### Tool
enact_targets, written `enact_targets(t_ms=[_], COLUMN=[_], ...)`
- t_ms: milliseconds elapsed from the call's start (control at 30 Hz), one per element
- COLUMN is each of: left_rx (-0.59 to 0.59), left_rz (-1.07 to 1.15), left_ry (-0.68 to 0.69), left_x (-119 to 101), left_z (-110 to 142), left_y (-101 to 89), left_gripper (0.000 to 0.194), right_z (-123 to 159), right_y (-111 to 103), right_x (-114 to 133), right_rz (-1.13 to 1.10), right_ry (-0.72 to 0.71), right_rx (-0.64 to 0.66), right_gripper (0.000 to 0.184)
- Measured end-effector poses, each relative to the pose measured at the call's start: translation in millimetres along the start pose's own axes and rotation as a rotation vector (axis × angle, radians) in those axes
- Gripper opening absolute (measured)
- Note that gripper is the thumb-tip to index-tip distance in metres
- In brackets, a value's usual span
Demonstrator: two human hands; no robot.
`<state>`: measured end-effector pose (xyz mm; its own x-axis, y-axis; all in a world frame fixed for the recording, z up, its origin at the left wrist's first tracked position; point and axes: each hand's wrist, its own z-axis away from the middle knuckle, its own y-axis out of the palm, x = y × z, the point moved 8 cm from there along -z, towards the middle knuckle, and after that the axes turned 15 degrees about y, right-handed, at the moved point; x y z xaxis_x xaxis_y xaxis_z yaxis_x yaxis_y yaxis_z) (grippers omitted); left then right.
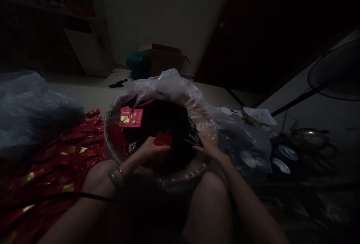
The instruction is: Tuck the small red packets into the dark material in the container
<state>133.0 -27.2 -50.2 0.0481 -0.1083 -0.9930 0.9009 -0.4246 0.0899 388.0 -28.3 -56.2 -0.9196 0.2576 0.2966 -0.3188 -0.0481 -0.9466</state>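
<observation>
Between my knees stands a round tub point(107, 131) lined with clear plastic, with a dark mass point(165, 116) inside, too dim to make out. Over it, my left hand point(150, 150) pinches a small red packet point(163, 139) between thumb and fingers. My right hand point(206, 146), at the tub's right side, is closed on metal tweezers point(192, 139); their two thin prongs point left, slightly apart, short of the packet. Pink-and-gold printed packets point(131, 117) lie on the dark mass at the left. Crumpled plastic film point(168, 81) covers the tub's far rim.
A heap of red packets with gold patches point(64, 154) lies to the left, beside a large clear plastic bag point(28, 105). At the right are another plastic bag point(242, 142), round tins point(287, 152) and a kettle point(306, 139). A cardboard box point(165, 60) stands at the wall.
</observation>
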Motion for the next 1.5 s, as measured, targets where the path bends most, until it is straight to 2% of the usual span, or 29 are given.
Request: enact_targets(t_ms=[100,167,233,333,400,533,633,733,867,1033,1267,1400,1500], left_rx=[-0.037,-0.046,-0.045,-0.039,-0.029,0.017,0.064,0.100,0.091,0.080,0.068,-0.046,-0.102], left_rz=[0.028,0.032,0.027,0.006,-0.019,-0.077,-0.065,-0.048,-0.027,-0.034,-0.014,-0.010,-0.014], left_ry=[0.007,0.001,0.002,0.013,0.021,0.081,0.179,0.211,0.227,0.158,0.160,0.229,0.284], left_x=[1.2,1.3,0.3,-0.1,1.8,1.6,-8.0,-13.7,-12.7,-5.8,-12.4,-21.5,-28.7], left_z=[-0.1,0.5,0.9,0.4,0.2,1.0,1.8,1.8,0.3,2.2,2.3,-1.7,-2.2], left_y=[-0.9,-0.6,0.0,-0.1,0.2,5.7,13.7,18.7,17.3,16.5,15.5,0.0,-8.1], left_gripper=[0.033,0.032,0.030,0.029,0.028,0.022,0.023,0.026,0.028,0.022,0.026,0.038,0.038], right_z=[1.6,1.2,2.1,14.7,31.4,58.7,66.1,67.8,67.8,65.2,68.8,68.3,67.9], right_y=[19.5,18.8,7.6,-20.1,-32.6,-37.8,-36.4,-36.9,-38.1,-37.3,-41.6,-42.5,-41.7], right_x=[-13.2,-8.4,1.8,35.0,70.2,129.3,149.0,151.2,146.4,143.6,147.8,144.5,143.8], right_rz=[0.084,0.092,0.032,-0.195,-0.308,-0.328,-0.305,-0.260,-0.268,-0.325,-0.241,-0.230,-0.236], right_ry=[0.016,0.012,0.008,-0.100,-0.244,-0.348,-0.325,-0.277,-0.236,-0.240,-0.270,-0.287,-0.314], right_rx=[0.019,-0.014,-0.039,-0.042,0.027,0.156,0.187,0.170,0.158,0.163,0.141,0.114,0.113], right_gripper=[0.054,0.050,0.049,0.048,0.046,0.039,0.026,0.022,0.024,0.031,0.021,0.021,0.020])
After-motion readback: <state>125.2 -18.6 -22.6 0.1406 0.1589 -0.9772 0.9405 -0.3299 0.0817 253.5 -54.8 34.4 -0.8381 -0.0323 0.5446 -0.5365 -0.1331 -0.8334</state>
